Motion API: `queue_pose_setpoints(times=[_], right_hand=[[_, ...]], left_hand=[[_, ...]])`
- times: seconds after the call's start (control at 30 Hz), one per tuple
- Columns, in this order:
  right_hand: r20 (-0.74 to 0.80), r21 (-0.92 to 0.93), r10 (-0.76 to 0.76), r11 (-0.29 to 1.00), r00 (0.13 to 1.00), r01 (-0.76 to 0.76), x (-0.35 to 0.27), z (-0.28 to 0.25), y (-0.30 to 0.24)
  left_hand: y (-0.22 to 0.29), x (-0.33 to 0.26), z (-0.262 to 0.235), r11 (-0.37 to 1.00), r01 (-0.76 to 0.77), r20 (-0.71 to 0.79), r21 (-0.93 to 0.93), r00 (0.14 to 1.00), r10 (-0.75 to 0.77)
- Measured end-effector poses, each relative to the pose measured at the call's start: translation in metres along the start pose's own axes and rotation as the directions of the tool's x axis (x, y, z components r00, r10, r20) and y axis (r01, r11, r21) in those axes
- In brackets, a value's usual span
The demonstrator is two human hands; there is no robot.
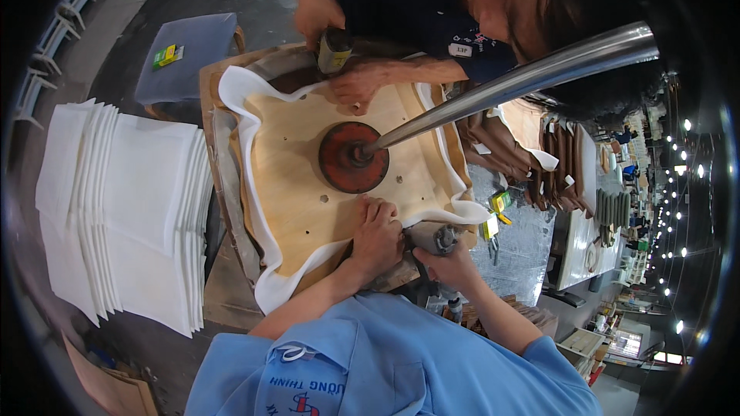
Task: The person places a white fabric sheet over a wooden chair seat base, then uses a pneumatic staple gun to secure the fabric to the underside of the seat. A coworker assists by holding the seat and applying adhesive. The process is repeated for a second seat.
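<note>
A plywood seat board [297, 177] with several small holes lies over white padding [270, 262] whose wavy edges stick out around it. A red disc [339, 162] on a shiny metal rod [524, 81] rests on the board's middle. At the near edge of the board, my left hand [378, 237] is closed, fingers curled; what they pinch is hidden. My right hand [451, 266] grips a staple gun [433, 237], its nose beside my left hand at that edge. Opposite me, a co-worker's hand [320, 19] holds another staple gun [334, 50], while their other hand [357, 85] presses the far edge.
White padding sheets [142, 185] are stacked at the left. Behind them stands a grey-blue padded seat [185, 54] with a small yellow-green box [167, 57] on it. To the right, a metal tabletop [516, 254] carries more small boxes [499, 202] and brown covers [566, 162].
</note>
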State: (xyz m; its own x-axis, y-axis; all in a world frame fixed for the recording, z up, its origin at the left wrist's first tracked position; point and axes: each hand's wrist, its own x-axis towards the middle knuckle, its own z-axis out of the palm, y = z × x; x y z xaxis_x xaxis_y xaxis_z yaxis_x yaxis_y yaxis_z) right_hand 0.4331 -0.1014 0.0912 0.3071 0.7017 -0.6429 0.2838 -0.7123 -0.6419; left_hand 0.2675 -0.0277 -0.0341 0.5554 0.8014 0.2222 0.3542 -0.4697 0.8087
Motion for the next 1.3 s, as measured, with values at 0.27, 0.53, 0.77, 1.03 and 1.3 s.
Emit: queue_pose_setpoints(times=[0.27,0.53,0.77,1.03,1.3], right_hand=[[-0.012,0.086,-0.053,0.995,0.999,0.054,-0.015,-0.002,0.005],[0.033,0.079,-0.016,0.997,0.999,0.014,-0.015,-0.001,0.019],[0.06,0.046,0.015,0.999,0.998,-0.018,-0.007,0.001,0.006],[0.025,0.014,0.01,1.0,1.0,-0.01,0.0,0.009,-0.001],[-0.015,0.073,-0.044,0.996,0.999,0.045,-0.014,0.006,0.007]], left_hand=[[0.002,-0.013,-0.011,1.0,-0.005,0.042,0.024,0.999,0.003],[0.003,-0.005,-0.01,0.99,0.137,0.102,0.014,0.985,-0.138],[0.002,-0.006,-0.008,0.993,0.118,0.067,-0.022,0.991,-0.117],[-0.004,-0.004,-0.007,0.995,0.082,0.072,-0.05,0.994,-0.079],[0.009,-0.029,-0.045,0.997,0.01,0.044,0.082,0.999,-0.013]])
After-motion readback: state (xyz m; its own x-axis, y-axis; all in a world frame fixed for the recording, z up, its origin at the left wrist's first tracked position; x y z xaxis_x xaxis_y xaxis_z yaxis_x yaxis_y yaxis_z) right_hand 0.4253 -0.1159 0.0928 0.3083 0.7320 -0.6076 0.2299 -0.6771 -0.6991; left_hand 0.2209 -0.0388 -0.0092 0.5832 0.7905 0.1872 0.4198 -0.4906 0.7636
